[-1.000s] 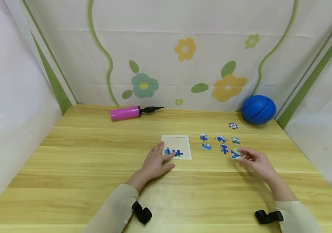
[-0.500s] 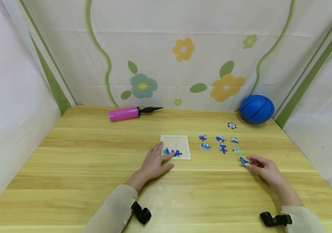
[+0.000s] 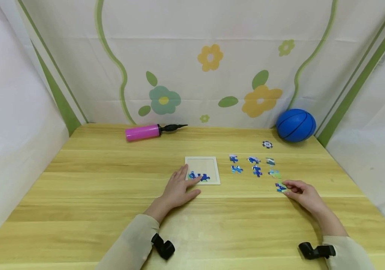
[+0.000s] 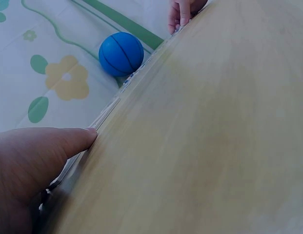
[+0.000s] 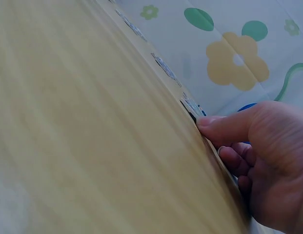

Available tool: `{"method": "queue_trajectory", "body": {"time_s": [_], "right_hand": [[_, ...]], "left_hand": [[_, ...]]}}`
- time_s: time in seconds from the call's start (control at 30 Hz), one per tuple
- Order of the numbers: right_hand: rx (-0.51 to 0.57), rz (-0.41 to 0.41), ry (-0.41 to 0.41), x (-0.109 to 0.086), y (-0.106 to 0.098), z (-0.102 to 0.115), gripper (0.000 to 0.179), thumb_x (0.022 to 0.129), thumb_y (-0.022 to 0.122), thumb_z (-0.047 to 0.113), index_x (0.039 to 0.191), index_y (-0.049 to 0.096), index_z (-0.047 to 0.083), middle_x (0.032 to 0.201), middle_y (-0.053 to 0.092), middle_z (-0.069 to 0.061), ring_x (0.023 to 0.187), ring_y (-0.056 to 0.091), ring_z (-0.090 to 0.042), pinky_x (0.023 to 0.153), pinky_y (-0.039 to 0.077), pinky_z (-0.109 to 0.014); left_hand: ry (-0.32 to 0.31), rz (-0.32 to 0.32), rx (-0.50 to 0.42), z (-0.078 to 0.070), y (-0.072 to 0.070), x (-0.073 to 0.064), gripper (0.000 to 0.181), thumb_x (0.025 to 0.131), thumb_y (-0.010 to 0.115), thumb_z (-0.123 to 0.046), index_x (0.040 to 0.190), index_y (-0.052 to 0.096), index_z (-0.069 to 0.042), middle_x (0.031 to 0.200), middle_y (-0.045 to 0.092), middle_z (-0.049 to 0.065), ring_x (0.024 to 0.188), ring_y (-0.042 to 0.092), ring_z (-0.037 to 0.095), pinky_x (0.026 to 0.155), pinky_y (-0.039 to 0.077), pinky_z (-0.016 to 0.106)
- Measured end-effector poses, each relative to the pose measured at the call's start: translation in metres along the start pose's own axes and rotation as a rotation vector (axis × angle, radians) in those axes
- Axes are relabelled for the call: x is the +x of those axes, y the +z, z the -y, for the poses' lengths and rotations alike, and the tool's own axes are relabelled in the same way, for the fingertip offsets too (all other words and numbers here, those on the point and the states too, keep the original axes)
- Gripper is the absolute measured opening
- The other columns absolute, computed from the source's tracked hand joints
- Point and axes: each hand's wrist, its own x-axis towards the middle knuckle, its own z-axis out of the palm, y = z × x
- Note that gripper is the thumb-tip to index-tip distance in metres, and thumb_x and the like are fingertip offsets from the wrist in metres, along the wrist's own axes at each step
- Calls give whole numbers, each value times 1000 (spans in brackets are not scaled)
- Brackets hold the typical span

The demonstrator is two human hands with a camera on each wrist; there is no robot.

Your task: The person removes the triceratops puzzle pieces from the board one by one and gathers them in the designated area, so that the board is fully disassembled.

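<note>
My left hand (image 3: 179, 190) lies with fingers spread on the lower left of a square white-edged puzzle tray (image 3: 217, 170). Joined blue puzzle pieces (image 3: 204, 177) sit along the tray's bottom edge, partly covered by the index finger. To the right, my right hand (image 3: 305, 195) pinches a blue and green puzzle piece (image 3: 280, 187) between thumb and fingers, low over the table. In the right wrist view the thumb (image 5: 214, 124) presses at that piece's edge. Just beyond it lies a pale green and blue piece (image 3: 274, 173).
Several loose puzzle pieces (image 3: 256, 171) lie in two rows between tray and right hand. A round chip (image 3: 267, 144) and a blue ball (image 3: 295, 125) are at the back right. A pink hand pump (image 3: 142, 132) lies at the back left, before the flowered curtain.
My right hand has drawn the blue and green piece toward me and slightly right, off the pale green piece it overlapped. The left hand keeps its place on the tray.
</note>
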Motion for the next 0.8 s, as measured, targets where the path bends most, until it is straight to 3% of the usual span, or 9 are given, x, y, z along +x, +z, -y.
{"method": "queue_trajectory", "body": {"time_s": [0.43, 0.6, 0.8], "right_hand": [[-19, 11, -23, 0, 0, 3, 35, 81, 60, 13, 111, 54, -5, 100, 51, -15, 75, 45, -7, 61, 39, -19], [44, 27, -5, 1, -1, 6, 39, 83, 59, 14, 115, 50, -6, 95, 50, -15, 73, 44, -9, 57, 40, -20], [-25, -12, -55, 6, -1, 31, 36, 84, 58, 17, 113, 53, -3, 89, 52, -11, 71, 46, -11, 53, 41, -23]], "left_hand": [[-20, 18, -8, -1, -2, 0, 46, 85, 47, -43, 128, 44, -26, 140, 8, 22, 128, 5, 31, 100, 7, 44], [-19, 19, -13, -2, -3, 0, 46, 85, 47, -43, 128, 44, -25, 140, 7, 22, 127, 5, 31, 100, 6, 45], [-20, 18, -5, -1, -2, 0, 46, 85, 46, -44, 128, 43, -26, 140, 8, 21, 128, 5, 29, 100, 6, 43]]}}
